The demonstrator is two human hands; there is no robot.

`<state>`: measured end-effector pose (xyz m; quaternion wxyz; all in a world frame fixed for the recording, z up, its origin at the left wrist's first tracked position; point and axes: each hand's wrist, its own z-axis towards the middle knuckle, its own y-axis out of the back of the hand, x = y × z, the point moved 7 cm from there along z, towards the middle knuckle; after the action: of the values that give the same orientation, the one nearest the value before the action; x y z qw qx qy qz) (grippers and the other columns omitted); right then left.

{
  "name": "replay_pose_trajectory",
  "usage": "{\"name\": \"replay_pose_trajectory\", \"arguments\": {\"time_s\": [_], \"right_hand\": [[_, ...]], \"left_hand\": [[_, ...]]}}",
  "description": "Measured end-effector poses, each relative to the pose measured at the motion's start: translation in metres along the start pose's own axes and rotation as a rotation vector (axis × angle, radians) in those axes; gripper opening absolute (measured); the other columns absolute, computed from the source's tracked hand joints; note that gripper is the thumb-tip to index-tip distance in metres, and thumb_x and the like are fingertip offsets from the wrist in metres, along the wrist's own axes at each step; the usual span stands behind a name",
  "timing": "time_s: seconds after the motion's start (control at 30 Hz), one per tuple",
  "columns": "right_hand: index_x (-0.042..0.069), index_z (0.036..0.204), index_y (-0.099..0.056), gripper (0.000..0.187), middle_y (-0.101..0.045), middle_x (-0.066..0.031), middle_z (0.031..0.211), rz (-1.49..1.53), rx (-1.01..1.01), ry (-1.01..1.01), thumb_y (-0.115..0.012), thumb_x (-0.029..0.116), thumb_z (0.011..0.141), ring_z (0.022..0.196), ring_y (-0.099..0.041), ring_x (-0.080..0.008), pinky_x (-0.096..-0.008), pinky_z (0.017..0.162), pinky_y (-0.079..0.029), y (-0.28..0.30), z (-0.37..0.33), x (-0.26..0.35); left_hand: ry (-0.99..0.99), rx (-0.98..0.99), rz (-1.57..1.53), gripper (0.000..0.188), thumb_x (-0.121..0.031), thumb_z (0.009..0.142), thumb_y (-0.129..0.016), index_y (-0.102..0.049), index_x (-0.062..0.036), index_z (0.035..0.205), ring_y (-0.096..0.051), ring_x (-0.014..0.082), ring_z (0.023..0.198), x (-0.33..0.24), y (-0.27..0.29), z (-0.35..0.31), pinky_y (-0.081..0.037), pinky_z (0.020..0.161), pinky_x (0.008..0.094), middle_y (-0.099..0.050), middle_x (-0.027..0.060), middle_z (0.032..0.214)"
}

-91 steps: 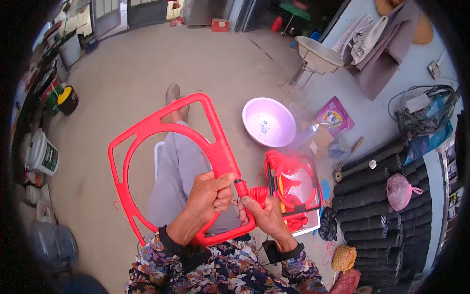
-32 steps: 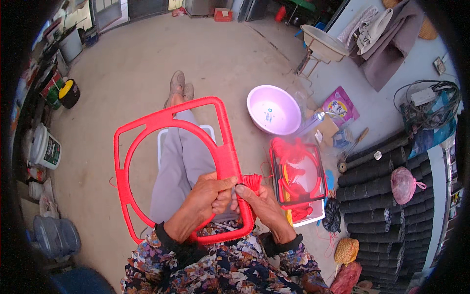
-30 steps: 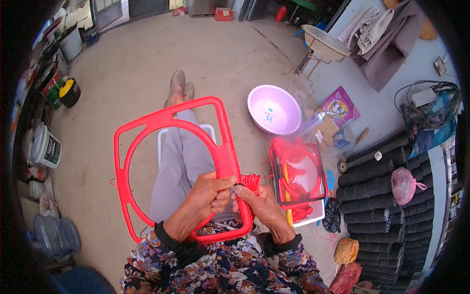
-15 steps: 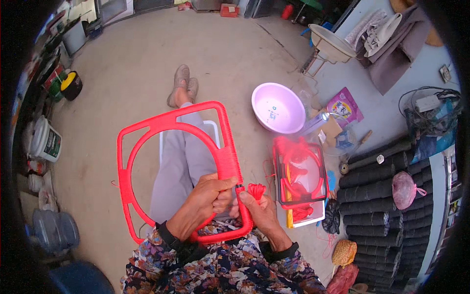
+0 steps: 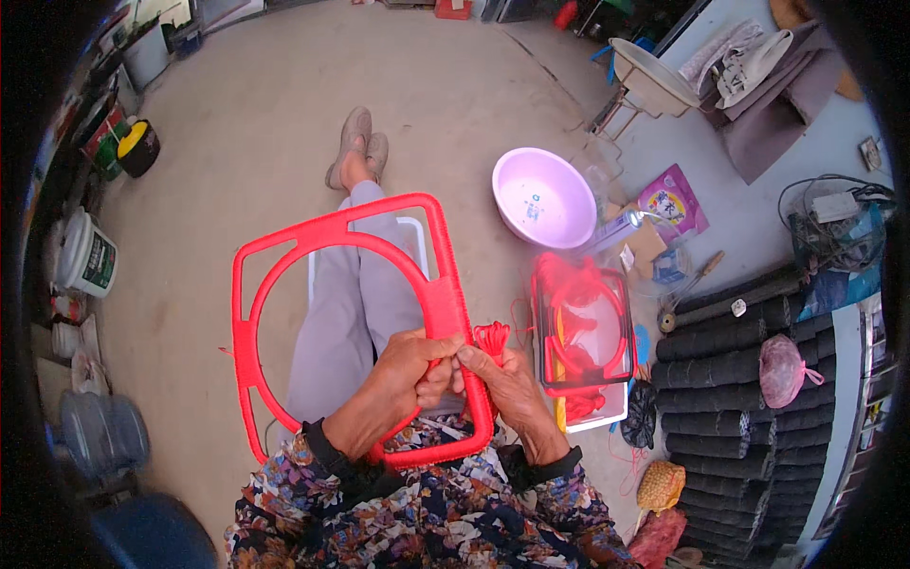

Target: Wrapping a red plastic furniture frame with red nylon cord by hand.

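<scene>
A rounded rectangular frame (image 5: 245, 343) with a ring inside it, wrapped in red cord, rests across my lap. My left hand (image 5: 409, 372) is closed round its right-hand bar, with the thumb pressed on top. Close beside it, my right hand (image 5: 509, 384) is closed on a small bundle of red cord (image 5: 491, 338), whose loops stick up above the fingers. Both thumb tips almost meet over the bar, and they hide the spot between them. The fingers beneath the bar are partly hidden.
Right of my legs, a second frame (image 5: 583, 387), black and red, lies over a white tray (image 5: 607, 417) with red cord. Beyond it stands a lilac basin (image 5: 542, 199). Dark rolls (image 5: 720, 398) are stacked at the right. White bucket (image 5: 90, 256) and water jug (image 5: 104, 436) stand left.
My right hand has moved slightly up along the bar toward my left thumb. The dark gap between the hands is now covered. The view has shifted slightly.
</scene>
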<state>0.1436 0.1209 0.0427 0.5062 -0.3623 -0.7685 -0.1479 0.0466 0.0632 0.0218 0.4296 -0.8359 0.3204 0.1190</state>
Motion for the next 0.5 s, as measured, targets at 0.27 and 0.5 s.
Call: {"name": "replay_pose_trajectory", "arguments": {"time_s": [0.27, 0.5], "right_hand": [[0.003, 0.090, -0.061, 0.027, -0.062, -0.0043, 0.071, 0.074, -0.040, 0.052, -0.055, 0.030, 0.092, 0.059, -0.056, -0.0100, -0.0229, 0.053, -0.046, -0.004, -0.003, -0.004], [0.003, 0.090, -0.058, 0.025, -0.063, -0.0071, 0.072, 0.205, -0.127, 0.000, -0.053, 0.028, 0.093, 0.059, -0.058, -0.0112, -0.0224, 0.052, -0.047, -0.003, -0.013, -0.004]], "left_hand": [[-0.038, -0.006, -0.021, 0.022, -0.025, 0.090, -0.056, -0.050, -0.0073, 0.079, -0.029, 0.0085, 0.033, -0.006, -0.005, -0.006, -0.020, 0.030, 0.0248, -0.041, 0.0009, 0.048], [-0.041, 0.021, -0.037, 0.026, -0.025, 0.091, -0.056, -0.045, -0.0093, 0.072, -0.029, 0.0085, 0.033, -0.008, -0.005, -0.007, -0.019, 0.031, 0.0241, -0.038, -0.0004, 0.047]]}}
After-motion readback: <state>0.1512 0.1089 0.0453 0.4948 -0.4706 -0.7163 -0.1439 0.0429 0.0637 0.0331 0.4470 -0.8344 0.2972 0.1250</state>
